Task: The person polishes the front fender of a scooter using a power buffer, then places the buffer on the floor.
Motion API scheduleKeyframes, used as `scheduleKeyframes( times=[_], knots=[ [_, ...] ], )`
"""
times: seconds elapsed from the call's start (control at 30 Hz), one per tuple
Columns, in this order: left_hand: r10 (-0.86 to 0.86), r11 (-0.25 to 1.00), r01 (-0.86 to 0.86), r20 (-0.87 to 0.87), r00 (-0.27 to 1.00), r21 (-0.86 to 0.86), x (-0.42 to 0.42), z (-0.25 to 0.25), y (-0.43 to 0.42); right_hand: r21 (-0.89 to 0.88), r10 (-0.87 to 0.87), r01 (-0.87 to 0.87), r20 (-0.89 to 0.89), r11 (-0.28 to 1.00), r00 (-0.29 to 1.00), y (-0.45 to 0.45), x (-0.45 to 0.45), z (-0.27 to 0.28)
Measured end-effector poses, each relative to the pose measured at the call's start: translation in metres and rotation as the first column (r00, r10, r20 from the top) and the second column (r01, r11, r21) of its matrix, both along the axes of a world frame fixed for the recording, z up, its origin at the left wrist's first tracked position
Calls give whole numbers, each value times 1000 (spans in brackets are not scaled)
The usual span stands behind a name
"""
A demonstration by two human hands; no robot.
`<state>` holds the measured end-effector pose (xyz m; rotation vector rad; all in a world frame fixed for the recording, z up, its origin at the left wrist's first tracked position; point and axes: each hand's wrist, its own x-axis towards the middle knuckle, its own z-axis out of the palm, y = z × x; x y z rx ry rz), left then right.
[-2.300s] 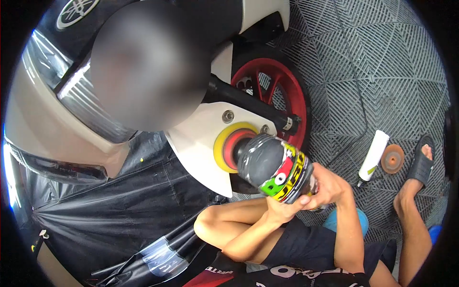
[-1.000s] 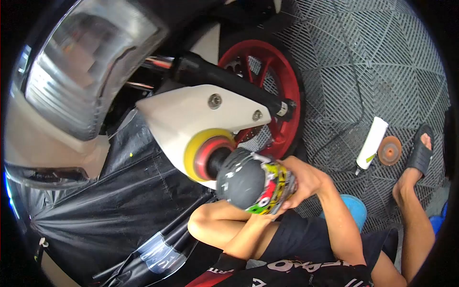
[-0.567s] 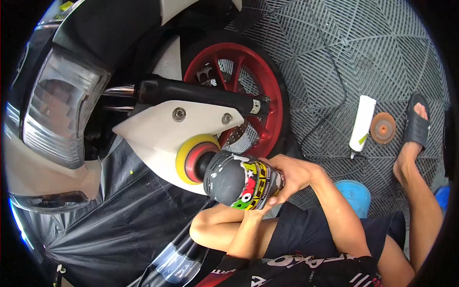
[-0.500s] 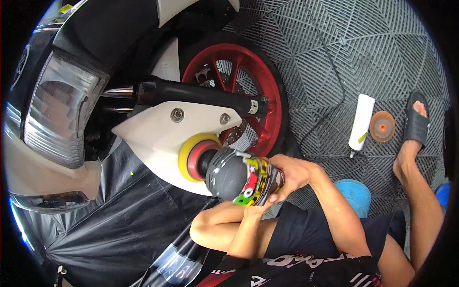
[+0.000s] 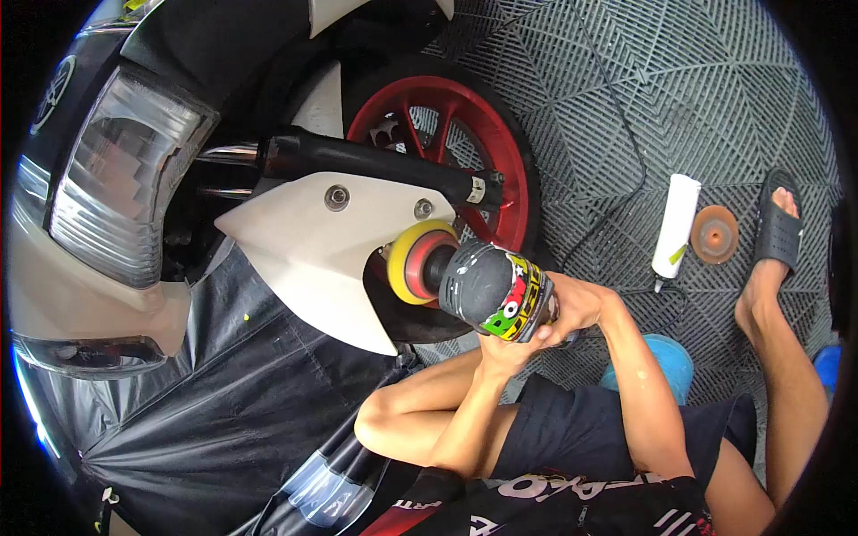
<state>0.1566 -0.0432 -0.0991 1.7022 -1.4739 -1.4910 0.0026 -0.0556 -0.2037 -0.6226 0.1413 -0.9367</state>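
Both of my hands hold a polisher with a dark grey head and a colourful sticker band. My left hand closes round its lower side, and my right hand wraps its rear end, the two nearly touching. The yellow and red pad is tilted at the right edge of the white fender panel, below its two bolts. Whether the pad touches the panel cannot be made out. Behind the panel are a black fork leg and the red front wheel.
A headlight and front bodywork fill the left side, above a black sheet. On the grey grid floor lie a white bottle, an orange disc and a cable. A blue bucket stands beside my right forearm.
The polisher and both hands have moved right and slightly up, taking the pad from the panel's lower face to its right edge. Earlier, the view shifted over the motorcycle.
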Motion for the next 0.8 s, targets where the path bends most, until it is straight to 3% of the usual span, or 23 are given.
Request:
scheduleKeyframes(
  times=[0.1,0.17,0.37,0.47,0.57,0.63,0.77,0.8],
  knots=[
    [-57,994,45,-114,992,-104,4,-3,-3,11,17,-16,-63,1000,998,-1,-3,8],
    [-21,999,14,-179,984,-39,10,-2,-2,21,27,-26,-48,999,998,-3,-7,13],
    [-59,998,57,-83,995,-26,-4,-7,-4,3,-85,86,-135,996,987,7,-5,-5],
    [-72,997,72,-27,997,-24,-6,-14,-4,20,-58,62,-127,998,990,10,-1,-20],
    [-8,998,-2,-146,989,-68,-14,-15,-6,23,-74,79,-154,997,985,8,-3,-17],
    [-7,999,3,-138,990,-32,-8,-10,-10,17,-114,120,-194,993,974,7,-1,-13],
    [16,997,-18,-33,999,-70,1,-12,10,-85,81,-106,-256,991,963,6,-5,-15],
    [16,997,-14,15,1000,-76,-2,-14,17,-91,159,-177,-177,980,971,3,-16,-8]
  ],
)
